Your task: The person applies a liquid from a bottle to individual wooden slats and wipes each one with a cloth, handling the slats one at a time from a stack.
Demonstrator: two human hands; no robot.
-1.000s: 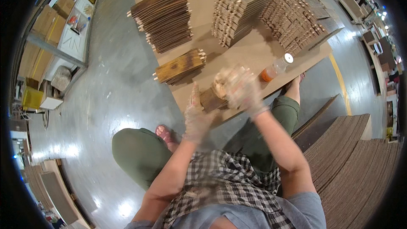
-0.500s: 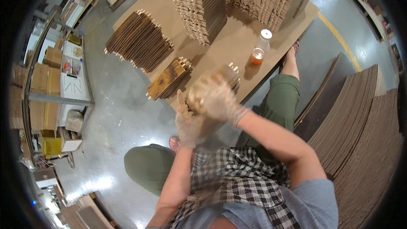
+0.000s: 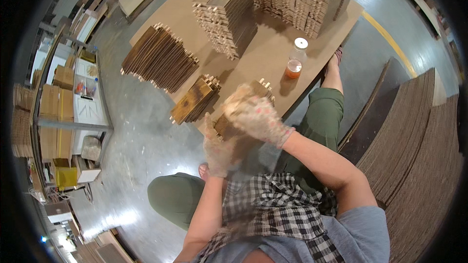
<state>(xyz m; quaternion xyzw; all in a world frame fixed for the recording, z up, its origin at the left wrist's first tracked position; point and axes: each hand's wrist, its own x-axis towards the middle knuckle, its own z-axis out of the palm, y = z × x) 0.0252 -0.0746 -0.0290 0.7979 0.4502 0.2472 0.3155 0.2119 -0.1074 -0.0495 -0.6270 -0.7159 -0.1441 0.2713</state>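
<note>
Both my hands wear pale, stained gloves with reddish dots. A brown wooden board [image 3: 229,127], on a small stack with light dowel pegs showing at its far end, lies in front of me. My left hand [image 3: 217,151] holds its near end, one finger or thumb pointing up along the left side; the other fingers are partly hidden. Over the board, my right hand [image 3: 261,119] is closed on a crumpled tan cloth [image 3: 239,101], blurred by motion. Just left sits another small stack of pegged boards [image 3: 195,98], its top one streaked yellow-brown.
A brown sheet [image 3: 273,44] lies under the stacks. On it stand a clear bottle [image 3: 294,65] with orange liquid and white lid, a leaning board row [image 3: 161,58], and tall pegged stacks [image 3: 226,14]. Dark panels [image 3: 404,136] lie at right; a metal-framed rack [image 3: 73,124] stands left.
My right hand with the cloth has shifted slightly over the board. My left hand stays at the board's near end. The view has tilted a little.
</note>
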